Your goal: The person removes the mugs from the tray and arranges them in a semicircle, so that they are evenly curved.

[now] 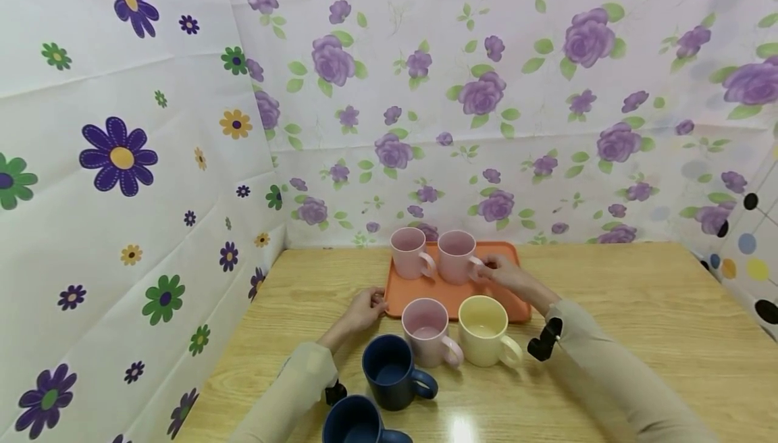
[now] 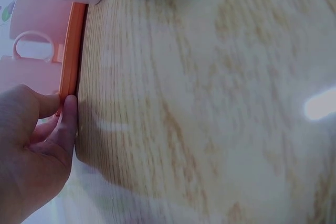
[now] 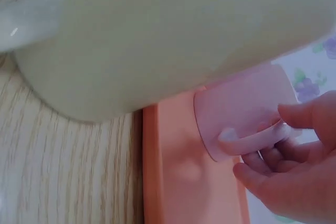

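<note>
On an orange tray (image 1: 398,298) stand two pink mugs, a left one (image 1: 407,258) and a right one (image 1: 454,262). My right hand (image 1: 509,277) holds the right pink mug by its handle; in the right wrist view, thumb and fingers close about the handle (image 3: 257,141), and the mug's base is at the tray. At the tray's near left corner, my left hand (image 1: 366,309) pinches the rim between thumb and finger, as the left wrist view shows of the tray edge (image 2: 73,51).
In front of the tray stand a third pink mug (image 1: 425,342) and a yellow mug (image 1: 483,345). Two dark blue mugs, one behind (image 1: 389,385) and one nearer (image 1: 349,426), sit closer to me on the wooden table (image 1: 626,308). A flowered cloth (image 1: 425,112) hangs behind.
</note>
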`<state>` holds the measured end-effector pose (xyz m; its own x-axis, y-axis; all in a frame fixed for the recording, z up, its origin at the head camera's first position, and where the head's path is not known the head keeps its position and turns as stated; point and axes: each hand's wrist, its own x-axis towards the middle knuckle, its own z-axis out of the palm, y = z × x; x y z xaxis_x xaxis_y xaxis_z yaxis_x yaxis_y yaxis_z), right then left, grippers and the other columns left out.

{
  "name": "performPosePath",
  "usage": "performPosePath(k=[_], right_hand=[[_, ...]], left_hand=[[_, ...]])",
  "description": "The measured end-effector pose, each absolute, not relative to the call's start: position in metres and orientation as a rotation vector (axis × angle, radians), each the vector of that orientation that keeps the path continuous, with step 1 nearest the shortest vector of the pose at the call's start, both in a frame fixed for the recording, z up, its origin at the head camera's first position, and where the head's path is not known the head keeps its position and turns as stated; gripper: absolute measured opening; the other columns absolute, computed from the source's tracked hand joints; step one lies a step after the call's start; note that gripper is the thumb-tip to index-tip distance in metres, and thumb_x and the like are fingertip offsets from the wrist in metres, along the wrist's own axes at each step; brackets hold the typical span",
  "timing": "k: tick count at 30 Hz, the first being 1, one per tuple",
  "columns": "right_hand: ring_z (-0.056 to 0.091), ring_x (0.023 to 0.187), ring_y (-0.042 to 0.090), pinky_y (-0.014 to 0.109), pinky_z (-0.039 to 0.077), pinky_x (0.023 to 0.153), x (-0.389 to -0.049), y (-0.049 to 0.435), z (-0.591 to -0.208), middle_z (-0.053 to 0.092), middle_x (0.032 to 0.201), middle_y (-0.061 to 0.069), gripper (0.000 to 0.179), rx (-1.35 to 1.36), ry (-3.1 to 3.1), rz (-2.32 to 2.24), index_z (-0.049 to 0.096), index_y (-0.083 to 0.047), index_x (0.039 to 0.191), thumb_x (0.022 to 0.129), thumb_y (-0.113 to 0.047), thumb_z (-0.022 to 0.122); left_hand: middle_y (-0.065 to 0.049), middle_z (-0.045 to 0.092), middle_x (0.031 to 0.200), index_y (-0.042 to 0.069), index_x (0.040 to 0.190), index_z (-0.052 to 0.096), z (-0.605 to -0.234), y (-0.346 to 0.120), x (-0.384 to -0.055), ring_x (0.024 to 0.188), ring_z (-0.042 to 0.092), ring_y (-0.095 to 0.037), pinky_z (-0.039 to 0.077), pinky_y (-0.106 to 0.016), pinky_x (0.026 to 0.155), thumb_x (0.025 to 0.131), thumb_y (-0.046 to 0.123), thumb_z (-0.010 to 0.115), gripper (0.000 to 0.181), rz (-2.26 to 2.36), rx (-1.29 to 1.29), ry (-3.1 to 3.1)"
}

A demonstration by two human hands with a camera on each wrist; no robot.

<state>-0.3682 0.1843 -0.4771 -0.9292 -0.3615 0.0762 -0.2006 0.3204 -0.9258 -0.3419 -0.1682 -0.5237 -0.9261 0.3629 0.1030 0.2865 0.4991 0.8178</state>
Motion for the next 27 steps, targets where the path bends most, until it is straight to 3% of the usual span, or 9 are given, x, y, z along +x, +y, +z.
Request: performPosePath(k=[5, 11, 17, 27], right_hand=[[0.049, 0.068, 0.016, 0.026, 0.044, 0.063, -0.361, 0.190, -0.472, 0.054, 0.072, 0.011, 0.040, -0.482, 2.456, -1.580, 0.049, 0.012, 0.076, 0.103, -0.017, 0.046], [0.050, 0.071, 0.018, 0.028, 0.044, 0.069, -0.356, 0.196, -0.473, 0.055, 0.074, 0.010, 0.039, -0.401, 2.406, -1.602, 0.051, 0.012, 0.077, 0.102, -0.016, 0.046], [0.052, 0.073, 0.014, 0.027, 0.047, 0.074, -0.348, 0.198, -0.478, 0.056, 0.074, 0.004, 0.037, -0.203, 2.338, -1.728, 0.052, 0.002, 0.070, 0.101, -0.017, 0.049], [0.058, 0.069, 0.006, 0.020, 0.050, 0.067, -0.327, 0.199, -0.475, 0.059, 0.070, -0.003, 0.027, 0.008, 2.189, -2.006, 0.062, 0.007, 0.091, 0.099, -0.017, 0.054]], left_hand=[[-0.020, 0.065, 0.094, -0.016, 0.124, 0.051, -0.522, -0.165, -0.339, 0.080, 0.062, -0.021, 0.055, -0.026, 0.067, 0.093, 0.003, 0.059, 0.037, 1.433, 0.498, 2.651], [-0.021, 0.065, 0.095, -0.016, 0.125, 0.051, -0.521, -0.160, -0.337, 0.082, 0.062, -0.019, 0.053, -0.022, 0.066, 0.093, -0.001, 0.058, 0.036, 1.407, 0.410, 2.690], [-0.022, 0.066, 0.096, -0.016, 0.125, 0.051, -0.521, -0.159, -0.338, 0.081, 0.062, -0.020, 0.054, -0.022, 0.067, 0.093, -0.001, 0.057, 0.036, 1.384, 0.433, 2.708], [-0.019, 0.067, 0.095, -0.015, 0.124, 0.052, -0.522, -0.160, -0.339, 0.081, 0.062, -0.020, 0.054, -0.024, 0.068, 0.093, 0.000, 0.059, 0.035, 1.373, 0.441, 2.727]])
